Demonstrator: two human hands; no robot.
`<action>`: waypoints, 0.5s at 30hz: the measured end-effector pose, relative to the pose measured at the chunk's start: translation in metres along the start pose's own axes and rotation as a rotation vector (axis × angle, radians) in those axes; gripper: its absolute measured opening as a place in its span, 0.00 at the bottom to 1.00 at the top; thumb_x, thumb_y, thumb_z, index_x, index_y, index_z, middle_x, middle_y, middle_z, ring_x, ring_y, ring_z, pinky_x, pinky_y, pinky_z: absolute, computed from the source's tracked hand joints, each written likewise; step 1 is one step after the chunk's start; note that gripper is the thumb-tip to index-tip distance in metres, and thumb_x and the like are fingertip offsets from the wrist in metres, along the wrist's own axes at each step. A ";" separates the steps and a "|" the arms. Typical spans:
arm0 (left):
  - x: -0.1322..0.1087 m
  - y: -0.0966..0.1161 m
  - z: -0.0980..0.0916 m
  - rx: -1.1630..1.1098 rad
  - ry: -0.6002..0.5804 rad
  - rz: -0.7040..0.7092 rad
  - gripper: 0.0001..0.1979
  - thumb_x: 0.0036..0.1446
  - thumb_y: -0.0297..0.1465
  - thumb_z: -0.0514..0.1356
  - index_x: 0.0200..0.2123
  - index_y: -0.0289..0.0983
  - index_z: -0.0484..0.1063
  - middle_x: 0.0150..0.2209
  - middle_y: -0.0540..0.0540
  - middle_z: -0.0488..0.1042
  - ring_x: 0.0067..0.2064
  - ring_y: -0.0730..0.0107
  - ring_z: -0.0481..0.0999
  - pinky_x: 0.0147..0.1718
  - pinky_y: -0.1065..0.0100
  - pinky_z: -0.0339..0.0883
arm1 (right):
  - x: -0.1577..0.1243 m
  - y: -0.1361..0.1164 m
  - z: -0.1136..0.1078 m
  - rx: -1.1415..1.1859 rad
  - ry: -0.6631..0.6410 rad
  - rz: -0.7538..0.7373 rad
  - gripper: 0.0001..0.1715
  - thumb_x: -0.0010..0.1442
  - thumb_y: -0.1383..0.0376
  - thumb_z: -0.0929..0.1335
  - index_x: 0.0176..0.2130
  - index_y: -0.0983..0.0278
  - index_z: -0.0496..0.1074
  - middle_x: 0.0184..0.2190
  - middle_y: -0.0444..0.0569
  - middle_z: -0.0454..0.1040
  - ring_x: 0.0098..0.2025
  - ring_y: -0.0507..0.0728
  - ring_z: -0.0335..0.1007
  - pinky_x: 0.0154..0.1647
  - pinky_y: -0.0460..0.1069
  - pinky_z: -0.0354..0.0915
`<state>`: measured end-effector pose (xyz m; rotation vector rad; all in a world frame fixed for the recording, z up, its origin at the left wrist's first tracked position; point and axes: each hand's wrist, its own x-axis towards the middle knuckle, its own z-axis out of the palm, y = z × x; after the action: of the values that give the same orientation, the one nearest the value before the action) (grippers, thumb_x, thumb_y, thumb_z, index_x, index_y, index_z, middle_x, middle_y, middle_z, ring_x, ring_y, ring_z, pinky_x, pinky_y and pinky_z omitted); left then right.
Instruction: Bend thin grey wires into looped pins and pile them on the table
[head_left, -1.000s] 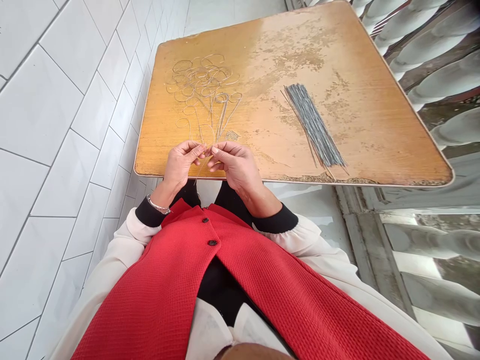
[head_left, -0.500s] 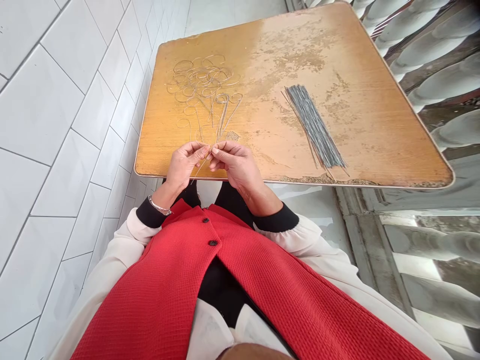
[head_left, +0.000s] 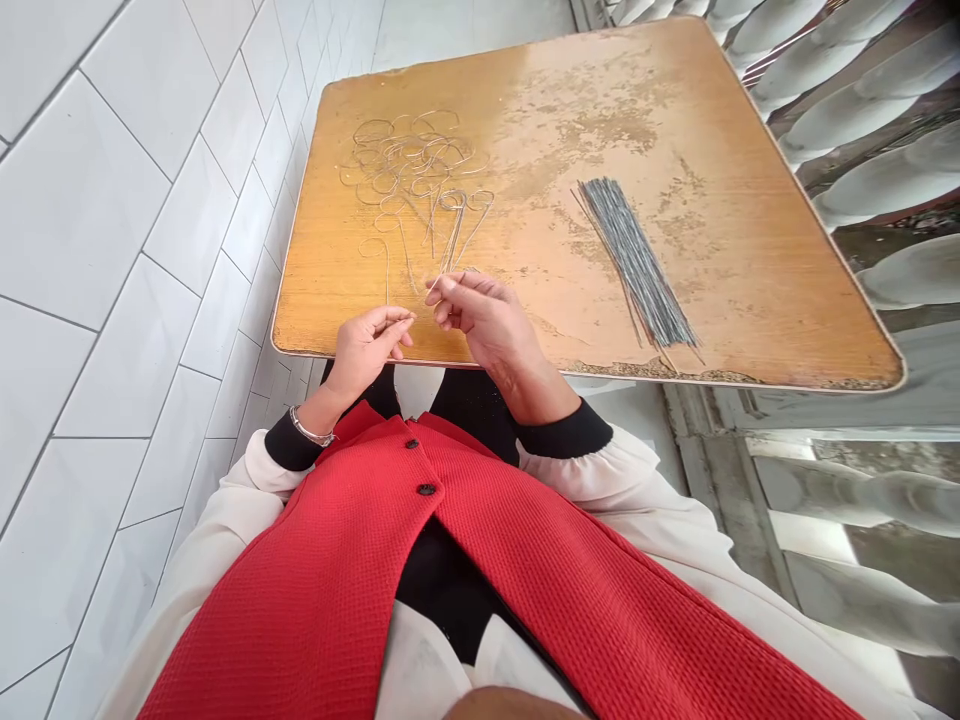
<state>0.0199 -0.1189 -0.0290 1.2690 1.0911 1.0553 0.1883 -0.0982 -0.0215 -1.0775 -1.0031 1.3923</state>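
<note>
My right hand [head_left: 480, 320] is pinched shut on a thin wire [head_left: 433, 290], which shows only faintly beyond the fingertips, above the worn wooden tabletop [head_left: 675, 130]. My left hand [head_left: 366, 350] rests near the table's front edge, with fingers loosely apart and no wire visible in them. Beyond the hands lies a tangle of looped wire pieces [head_left: 409, 170] with long thin stems. A straight bundle of grey wires [head_left: 636, 262] lies to the right, out of reach of neither hand's fingertips by contact: both hands are apart from it.
A white tiled wall [head_left: 112, 250] runs along the left side of the table. Grey concrete balusters [head_left: 885, 190] stand beyond the right edge. My red waistcoat and cream sleeves fill the bottom of the view.
My hands have come apart. The left hand has dropped back toward the table's front edge and no longer pinches the wire, while the right hand has moved slightly up and right.
</note>
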 end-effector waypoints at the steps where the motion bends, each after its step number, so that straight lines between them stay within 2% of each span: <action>1: 0.000 -0.003 0.000 0.037 0.024 0.041 0.02 0.60 0.27 0.63 0.36 0.35 0.77 0.23 0.56 0.75 0.20 0.85 0.71 0.21 0.80 0.62 | 0.002 -0.003 0.000 -0.010 0.012 0.010 0.20 0.53 0.49 0.77 0.32 0.63 0.76 0.28 0.46 0.77 0.23 0.47 0.66 0.22 0.43 0.60; 4: -0.001 -0.013 -0.003 0.180 0.069 0.188 0.03 0.60 0.27 0.63 0.37 0.36 0.78 0.25 0.56 0.76 0.20 0.85 0.71 0.23 0.78 0.66 | 0.011 -0.013 0.003 -0.045 0.014 0.013 0.24 0.61 0.46 0.72 0.33 0.64 0.77 0.29 0.49 0.78 0.23 0.47 0.66 0.21 0.42 0.60; 6: -0.002 -0.017 -0.005 0.270 0.082 0.287 0.05 0.61 0.29 0.62 0.38 0.37 0.79 0.27 0.55 0.77 0.20 0.85 0.72 0.25 0.77 0.67 | 0.017 -0.017 0.006 -0.093 0.000 -0.012 0.20 0.63 0.50 0.72 0.33 0.64 0.78 0.28 0.48 0.78 0.22 0.46 0.64 0.20 0.42 0.58; 8: -0.002 -0.018 -0.006 0.308 0.079 0.312 0.05 0.62 0.29 0.62 0.39 0.37 0.78 0.27 0.54 0.77 0.21 0.85 0.72 0.26 0.77 0.67 | 0.022 -0.020 0.008 -0.134 0.003 -0.042 0.15 0.62 0.55 0.73 0.32 0.64 0.78 0.26 0.46 0.77 0.20 0.45 0.61 0.19 0.42 0.57; 11: -0.003 -0.016 -0.006 0.212 0.036 0.175 0.05 0.63 0.29 0.61 0.40 0.36 0.76 0.27 0.55 0.76 0.19 0.85 0.72 0.23 0.78 0.65 | 0.028 -0.019 0.010 -0.123 0.016 -0.064 0.12 0.61 0.60 0.74 0.29 0.64 0.76 0.24 0.44 0.75 0.19 0.45 0.62 0.19 0.42 0.59; 15: -0.006 -0.013 0.001 -0.030 -0.042 -0.051 0.05 0.65 0.30 0.59 0.42 0.36 0.73 0.26 0.56 0.76 0.19 0.83 0.73 0.17 0.79 0.60 | 0.031 -0.016 0.012 -0.080 0.032 -0.050 0.12 0.61 0.61 0.74 0.29 0.64 0.74 0.23 0.43 0.75 0.20 0.46 0.66 0.20 0.41 0.64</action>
<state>0.0195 -0.1253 -0.0416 1.2282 1.0663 0.9992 0.1794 -0.0656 -0.0052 -1.1221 -1.0630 1.3007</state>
